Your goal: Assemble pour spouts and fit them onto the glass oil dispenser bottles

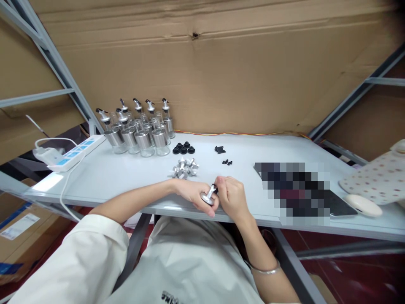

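My left hand (193, 193) is closed around a silver bottle pourer (209, 196) with a black end, near the table's front edge. The pourer lies tilted, its wide round base toward my left palm. Against its black end press the curled fingers of my right hand (233, 197); they partly hide that end. Just beyond my hands lies a heap of silver pourer parts (183, 168). Behind the heap are several black round stoppers (183, 147). To their right sit several small black pieces (227, 162) and a little pile of flat black parts (220, 149).
Glass bottles with steel sleeves (144, 139) crowd the back left, some topped with pourers. A white power strip (77, 153) with a plugged-in cable lies at the left edge. On the right are a blurred dark flat object (340, 204), a cream oval object (363, 205) and a dotted item (376, 177).
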{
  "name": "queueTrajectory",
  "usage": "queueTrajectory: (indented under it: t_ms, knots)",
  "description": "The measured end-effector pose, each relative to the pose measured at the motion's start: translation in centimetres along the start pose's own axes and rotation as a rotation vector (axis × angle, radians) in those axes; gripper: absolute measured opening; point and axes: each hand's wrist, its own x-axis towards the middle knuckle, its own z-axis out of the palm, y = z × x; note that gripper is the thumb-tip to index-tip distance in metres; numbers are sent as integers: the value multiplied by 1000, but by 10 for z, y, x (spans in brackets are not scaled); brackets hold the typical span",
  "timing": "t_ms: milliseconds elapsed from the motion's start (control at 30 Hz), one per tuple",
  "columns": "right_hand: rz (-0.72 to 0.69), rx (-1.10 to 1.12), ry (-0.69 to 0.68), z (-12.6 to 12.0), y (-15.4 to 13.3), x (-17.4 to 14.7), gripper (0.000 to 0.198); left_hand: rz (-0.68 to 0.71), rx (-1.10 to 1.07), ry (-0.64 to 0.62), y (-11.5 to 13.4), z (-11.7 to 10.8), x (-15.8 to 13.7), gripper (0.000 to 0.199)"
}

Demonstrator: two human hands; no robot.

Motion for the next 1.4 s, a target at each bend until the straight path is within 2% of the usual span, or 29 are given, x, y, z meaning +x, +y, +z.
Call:
queueTrajectory:
  t_ms: [100, 200, 367, 467, 533, 633, 667, 900, 1033, 1133, 1267, 1400]
  knots:
    - [216, 110, 21, -4, -2, 4, 44, 14, -110, 52, -2, 0, 1, 33]
    - [378, 221, 13, -18, -2, 23, 34, 16, -190, 74, -3, 0, 2, 33]
    - [354, 257, 11, -43, 12, 94, 22, 12, -292, 96, -3, 2, 2, 33]
    - [360, 172, 14, -37, 40, 129, 19, 23, -354, 90, -3, 2, 2, 35]
    - [423, 118, -66, -25, 65, 139, 16, 28, -417, 90, -4, 1, 3, 36]
    - [607, 15, -390, -5, 100, 133, 19, 42, -510, 99, -6, -1, 3, 39]
    - [629, -2, -447, 0, 109, 128, 20, 46, -524, 105, -6, -1, 3, 39]
    - [677, -74, -528, 11, 132, 111, 19, 54, -530, 105, -8, -2, 3, 38]
    - [690, -113, -577, 14, 136, 108, 17, 72, -563, 182, -12, 0, 5, 49]
    - [702, -185, -566, 13, 137, 109, 24, 107, -594, 231, -15, 2, 7, 56]
    - [720, -289, -550, 6, 140, 111, 28, 121, -673, 278, -13, 2, 9, 42]
    - [738, -300, -612, 3, 143, 109, 24, 143, -779, 310, -8, -1, 7, 27]
